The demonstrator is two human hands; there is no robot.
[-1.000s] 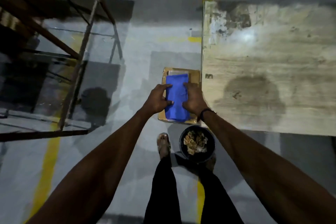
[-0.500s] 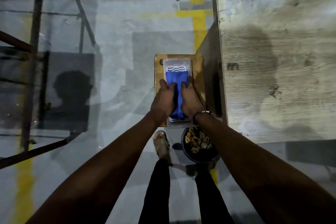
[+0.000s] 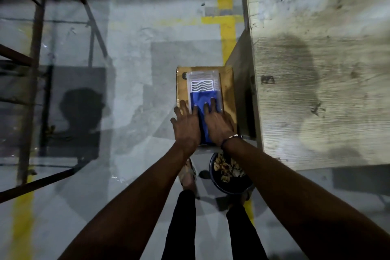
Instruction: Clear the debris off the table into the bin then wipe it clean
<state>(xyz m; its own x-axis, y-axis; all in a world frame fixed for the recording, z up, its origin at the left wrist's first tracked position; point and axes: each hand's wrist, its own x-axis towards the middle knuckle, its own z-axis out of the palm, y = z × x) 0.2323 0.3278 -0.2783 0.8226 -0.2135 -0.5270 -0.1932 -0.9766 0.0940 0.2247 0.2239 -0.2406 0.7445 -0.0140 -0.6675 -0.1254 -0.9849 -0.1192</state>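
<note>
Comparing with half a second before, the desk (image 3: pixel 316 91) stayed bare of loose debris, which lay in the black bin (image 3: pixel 230 177) on the floor by the person's feet. On the cardboard box (image 3: pixel 228 82) beside the desk, the blue cloth (image 3: pixel 200 99) rested on a clear plastic pack (image 3: pixel 201 79). The left hand (image 3: pixel 186 127) and right hand (image 3: pixel 217 124) had flattened, fingers spread and pressing the cloth rather than gripping it. Wiping, in my judgement, appeared finished.

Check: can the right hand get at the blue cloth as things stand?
Probably yes. The right hand already lies flat on the blue cloth, fingers straight, nothing over it. The left hand rests on the cloth's left edge, apart from the right hand, so it shouldn't block a grab.
</note>
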